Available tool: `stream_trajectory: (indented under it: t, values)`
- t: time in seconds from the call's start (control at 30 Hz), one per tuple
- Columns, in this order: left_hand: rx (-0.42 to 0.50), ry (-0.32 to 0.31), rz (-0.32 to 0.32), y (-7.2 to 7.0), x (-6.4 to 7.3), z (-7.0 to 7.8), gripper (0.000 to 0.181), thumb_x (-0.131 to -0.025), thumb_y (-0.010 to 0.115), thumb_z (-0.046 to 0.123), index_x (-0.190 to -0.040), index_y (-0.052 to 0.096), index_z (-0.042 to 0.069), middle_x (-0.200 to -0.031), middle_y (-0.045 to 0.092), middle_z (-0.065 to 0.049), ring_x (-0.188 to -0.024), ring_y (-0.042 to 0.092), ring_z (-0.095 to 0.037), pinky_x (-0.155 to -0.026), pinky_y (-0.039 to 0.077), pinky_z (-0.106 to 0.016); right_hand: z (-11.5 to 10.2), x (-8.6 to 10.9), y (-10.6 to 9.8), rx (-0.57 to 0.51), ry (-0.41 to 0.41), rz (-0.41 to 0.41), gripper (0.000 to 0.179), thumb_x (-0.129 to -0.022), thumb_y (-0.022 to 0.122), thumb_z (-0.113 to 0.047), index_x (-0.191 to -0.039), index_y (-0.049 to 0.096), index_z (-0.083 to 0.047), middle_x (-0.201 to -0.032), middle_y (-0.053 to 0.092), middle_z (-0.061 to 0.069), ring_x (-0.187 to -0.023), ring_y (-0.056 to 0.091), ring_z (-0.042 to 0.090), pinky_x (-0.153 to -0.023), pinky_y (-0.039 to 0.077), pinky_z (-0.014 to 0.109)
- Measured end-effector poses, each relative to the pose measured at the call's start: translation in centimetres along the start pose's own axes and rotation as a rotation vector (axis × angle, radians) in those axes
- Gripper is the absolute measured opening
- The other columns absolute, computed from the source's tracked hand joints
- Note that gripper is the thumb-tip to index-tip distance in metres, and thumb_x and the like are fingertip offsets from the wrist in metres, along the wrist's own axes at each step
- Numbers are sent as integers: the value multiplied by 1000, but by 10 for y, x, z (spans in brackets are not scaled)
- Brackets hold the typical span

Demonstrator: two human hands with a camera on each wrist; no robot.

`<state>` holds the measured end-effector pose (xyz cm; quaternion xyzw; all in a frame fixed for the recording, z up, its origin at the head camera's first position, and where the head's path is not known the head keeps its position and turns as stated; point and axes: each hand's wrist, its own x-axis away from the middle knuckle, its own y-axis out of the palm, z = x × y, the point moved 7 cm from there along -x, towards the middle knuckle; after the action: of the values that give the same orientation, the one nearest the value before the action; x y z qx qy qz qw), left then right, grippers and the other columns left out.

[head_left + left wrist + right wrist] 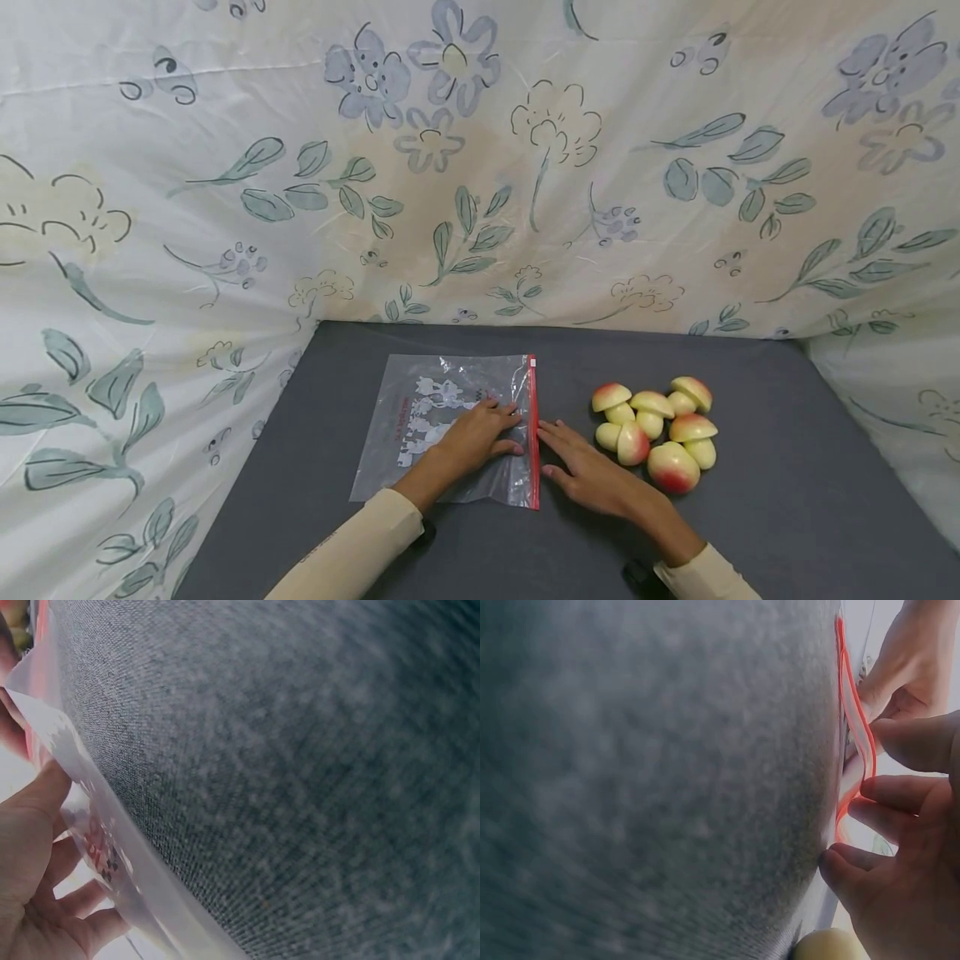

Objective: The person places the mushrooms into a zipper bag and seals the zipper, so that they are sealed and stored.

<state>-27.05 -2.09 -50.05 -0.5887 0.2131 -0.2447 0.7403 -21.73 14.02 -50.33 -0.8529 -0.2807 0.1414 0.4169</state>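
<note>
A clear plastic zip bag (442, 408) with white printed figures lies flat on the dark table, its red zip edge (534, 467) toward the right. My left hand (476, 437) rests on the bag near that edge, fingers relaxed and spread. In the left wrist view, those fingers (64, 859) lie against the plastic (142, 862). My right hand (588, 471) touches the red edge from the right with its fingertips. The right wrist view shows the red strip (871, 742) bowed up and parted, beside my thumb and fingers (904, 793).
Several yellow-green toy mushrooms (652, 404) with reddish caps sit in a cluster right of the bag, just beyond my right hand. The grey table (787, 500) ends at a flower-printed cloth (480, 208) behind and at the sides.
</note>
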Motion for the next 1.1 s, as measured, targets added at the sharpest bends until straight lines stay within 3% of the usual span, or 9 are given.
stream_trajectory:
  t: [0.37, 0.97, 1.1]
  values:
    - [39, 0, 6, 0, 1, -2, 58, -97, 71, 49, -145, 68, 15, -156, 57, -4, -146, 51, -35, -113, 51, -53, 1, -7, -5, 12, 9, -47, 56, -109, 61, -18, -159, 45, 0, -168, 39, 20, -157, 23, 54, -122, 26, 71]
    - [-74, 82, 165, -7, 0, 4, 33, -98, 74, 38, -122, 82, 16, -135, 73, -2, -127, 68, -33, -104, 57, -43, -3, -10, -3, 45, 1, -71, 53, -108, 62, -17, -155, 50, 3, -166, 41, 21, -156, 23, 55, -122, 26, 70]
    - [-51, 84, 188, -8, 1, 4, 30, -99, 73, 37, -118, 83, 17, -133, 75, -2, -125, 69, -33, -101, 59, -44, -3, -10, -4, 50, 11, -77, 53, -108, 63, -17, -156, 50, 2, -167, 41, 20, -157, 23, 54, -122, 27, 70]
